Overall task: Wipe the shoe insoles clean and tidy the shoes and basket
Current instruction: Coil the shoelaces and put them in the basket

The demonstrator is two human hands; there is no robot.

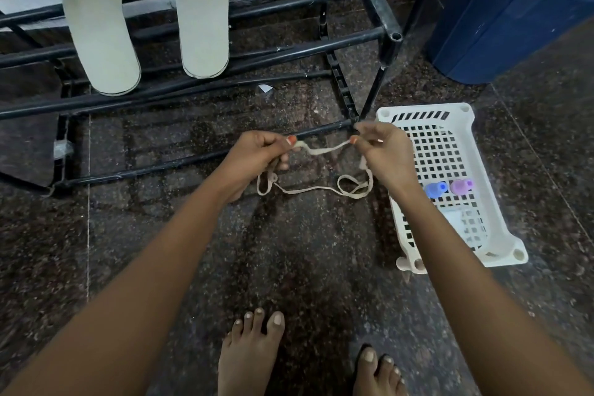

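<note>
Two pale insoles lie across the bars of a black shoe rack (353, 35): the left insole (99, 29) and the right insole (202, 13). My left hand (257, 154) and my right hand (382, 151) each pinch a cream shoelace (321, 149) and hold a short length of it between them. The rest of the lace hangs in loops down to the floor below my hands. A white slotted basket (482, 151) stands on the floor just right of my right hand. No shoes are in view.
Inside the basket lie a blue-capped bottle (435, 190), a purple-capped bottle (461, 186) and a clear item. A dark blue bin (514, 16) stands at the back right. My bare feet (250, 354) are on the dark speckled floor. A dark mat (25, 125) lies at the left.
</note>
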